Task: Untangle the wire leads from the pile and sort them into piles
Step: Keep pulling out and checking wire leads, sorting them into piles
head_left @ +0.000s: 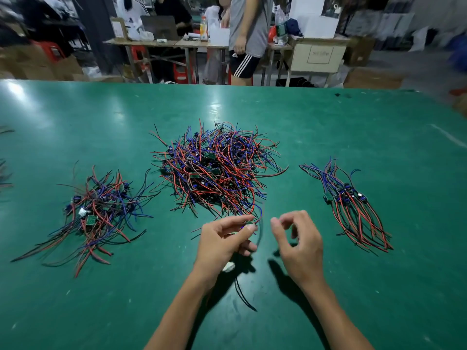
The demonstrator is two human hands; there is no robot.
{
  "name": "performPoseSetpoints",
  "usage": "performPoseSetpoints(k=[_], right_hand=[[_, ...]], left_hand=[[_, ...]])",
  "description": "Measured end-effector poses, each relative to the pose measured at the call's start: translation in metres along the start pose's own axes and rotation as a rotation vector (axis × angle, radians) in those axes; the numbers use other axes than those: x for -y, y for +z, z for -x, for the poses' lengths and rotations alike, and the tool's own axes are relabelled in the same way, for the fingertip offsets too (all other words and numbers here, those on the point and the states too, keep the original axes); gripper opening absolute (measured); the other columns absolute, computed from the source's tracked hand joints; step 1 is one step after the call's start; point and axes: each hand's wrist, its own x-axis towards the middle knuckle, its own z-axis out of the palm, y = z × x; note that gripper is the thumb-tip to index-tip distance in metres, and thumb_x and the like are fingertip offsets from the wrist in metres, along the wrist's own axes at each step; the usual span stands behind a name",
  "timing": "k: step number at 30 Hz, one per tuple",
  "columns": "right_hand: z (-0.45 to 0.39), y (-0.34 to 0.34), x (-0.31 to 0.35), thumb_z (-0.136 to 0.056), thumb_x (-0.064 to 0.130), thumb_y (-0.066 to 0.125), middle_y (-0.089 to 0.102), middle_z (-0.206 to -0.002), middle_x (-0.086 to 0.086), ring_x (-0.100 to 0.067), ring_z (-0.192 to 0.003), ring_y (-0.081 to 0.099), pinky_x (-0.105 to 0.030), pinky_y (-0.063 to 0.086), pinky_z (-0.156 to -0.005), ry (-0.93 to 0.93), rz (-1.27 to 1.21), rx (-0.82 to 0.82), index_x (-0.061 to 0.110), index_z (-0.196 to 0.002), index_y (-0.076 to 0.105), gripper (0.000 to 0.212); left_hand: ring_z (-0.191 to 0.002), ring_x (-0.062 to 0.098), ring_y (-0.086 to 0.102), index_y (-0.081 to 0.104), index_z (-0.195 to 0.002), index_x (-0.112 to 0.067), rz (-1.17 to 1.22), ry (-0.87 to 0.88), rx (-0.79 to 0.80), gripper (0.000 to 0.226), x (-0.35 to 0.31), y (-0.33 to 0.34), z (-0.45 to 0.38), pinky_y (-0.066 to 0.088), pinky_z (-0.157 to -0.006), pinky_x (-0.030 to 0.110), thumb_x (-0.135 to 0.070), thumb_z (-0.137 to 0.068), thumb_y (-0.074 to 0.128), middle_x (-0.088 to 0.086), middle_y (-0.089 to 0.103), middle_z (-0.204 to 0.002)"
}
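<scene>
My left hand (225, 238) pinches one wire lead (249, 227) between thumb and fingers, right at its little board end, so the loose wires hang free below my wrist and I can see which sort it is. A black tail of it trails down onto the green table (353, 122) beneath my forearm. My right hand (298, 241) is beside it, a small gap away, fingers loosely curled and holding nothing that I can make out; I judge it is poised to catch the dangling wires and comb them straight.

Just beyond my fingertips sits the big tangled pile (217, 168), red, blue and black leads knotted over one another, the source I am drawing from. A red-and-blue strand from its near edge arcs toward my left thumb, so the lead may not be fully free of the heap.

To my right lies the neat pile (351, 205), leads laid parallel with their boards together, likely the tidy destination. To my left is a looser pile (101, 213), wires splayed in all directions. The central heap is much the largest, so most of the sorting looks undone.

Past the table's far edge, people stand among benches (177, 42) and cardboard boxes (371, 78).
</scene>
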Motion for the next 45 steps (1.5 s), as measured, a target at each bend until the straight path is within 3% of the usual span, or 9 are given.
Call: performPoseSetpoints(k=[4,6,12,17,25,29,36,40,45], right_hand=[[-0.001,0.0,-0.005,-0.092,0.07,0.045,0.071,-0.088,0.022,-0.003,-0.089,0.063,-0.029,0.049,-0.079,0.159,-0.06,0.26,0.039,-0.08,0.073,0.043],[-0.002,0.002,-0.006,-0.094,0.063,0.052,0.074,-0.089,0.017,-0.007,-0.092,0.066,-0.034,0.052,-0.084,0.177,-0.174,0.333,0.037,-0.084,0.076,0.037],[-0.006,-0.006,-0.006,-0.09,0.035,0.066,0.077,-0.088,-0.001,-0.011,-0.082,0.069,-0.021,0.053,-0.075,0.314,-0.535,0.291,0.018,-0.078,0.079,0.024],[-0.006,-0.011,-0.006,-0.089,0.03,0.066,0.072,-0.079,0.003,-0.003,-0.069,0.06,-0.016,0.049,-0.068,0.362,-0.66,0.185,0.011,-0.089,0.073,0.02],[-0.006,-0.008,-0.012,-0.089,0.03,0.062,0.075,-0.078,-0.001,-0.01,-0.065,0.059,-0.016,0.05,-0.066,0.399,-0.691,0.122,0.012,-0.095,0.068,0.02],[-0.005,-0.008,-0.014,-0.09,0.032,0.061,0.077,-0.081,-0.006,-0.009,-0.07,0.064,-0.021,0.052,-0.07,0.395,-0.689,0.173,0.012,-0.097,0.067,0.022],[-0.003,0.001,-0.018,-0.095,0.035,0.069,0.07,-0.09,0.013,-0.01,-0.089,0.068,-0.03,0.052,-0.082,0.235,-0.353,0.186,0.027,-0.084,0.076,0.015],[-0.003,0.001,-0.016,-0.09,0.056,0.061,0.066,-0.095,0.011,-0.011,-0.081,0.062,-0.04,0.052,-0.071,0.237,-0.32,0.209,0.044,-0.098,0.077,0.022],[-0.002,-0.003,-0.008,-0.093,0.054,0.058,0.075,-0.095,0.005,-0.019,-0.097,0.067,-0.046,0.053,-0.088,0.226,-0.35,0.333,0.042,-0.097,0.078,0.024]], left_hand=[[-0.051,-0.003,0.061,0.081,-0.102,-0.023,-0.384,0.264,-0.074,0.024,0.008,0.001,0.002,0.044,-0.052,0.011,-0.01,-0.082,0.083,-0.011,0.075,-0.07],[-0.064,-0.01,0.063,0.081,-0.104,-0.022,-0.568,0.454,-0.044,0.028,0.012,0.002,0.003,0.048,-0.063,0.011,-0.008,-0.08,0.083,-0.019,0.077,-0.082],[-0.076,0.007,0.067,0.074,-0.119,-0.029,-0.778,0.735,-0.025,0.044,0.019,0.001,0.004,0.057,-0.07,0.031,-0.008,-0.081,0.082,-0.014,0.075,-0.099],[-0.057,0.003,0.059,0.07,-0.119,-0.035,-0.627,0.433,-0.018,0.043,0.013,0.004,0.006,0.047,-0.062,0.013,-0.03,-0.079,0.086,-0.018,0.076,-0.092],[-0.058,0.009,0.064,0.08,-0.096,-0.032,-0.481,0.213,0.135,0.014,0.011,-0.001,0.006,0.05,-0.055,0.022,-0.031,-0.082,0.083,-0.008,0.077,-0.085],[-0.064,0.017,0.067,0.077,-0.094,-0.019,-0.307,0.059,0.166,0.028,0.012,0.007,0.004,0.049,-0.057,0.027,-0.045,-0.092,0.067,0.005,0.078,-0.086],[-0.068,0.021,0.073,0.074,-0.109,-0.002,-0.181,-0.109,0.219,0.018,0.014,0.026,-0.012,0.056,-0.061,0.023,-0.011,-0.098,0.064,0.018,0.076,-0.091],[-0.052,0.017,0.063,0.077,-0.099,-0.001,-0.234,-0.136,0.216,0.019,0.014,0.028,-0.015,0.052,-0.053,0.024,-0.009,-0.1,0.059,0.017,0.076,-0.087],[-0.048,0.017,0.053,0.075,-0.093,0.004,-0.199,-0.122,0.197,0.023,0.014,0.025,-0.011,0.044,-0.05,0.023,-0.007,-0.099,0.056,0.013,0.073,-0.075]])
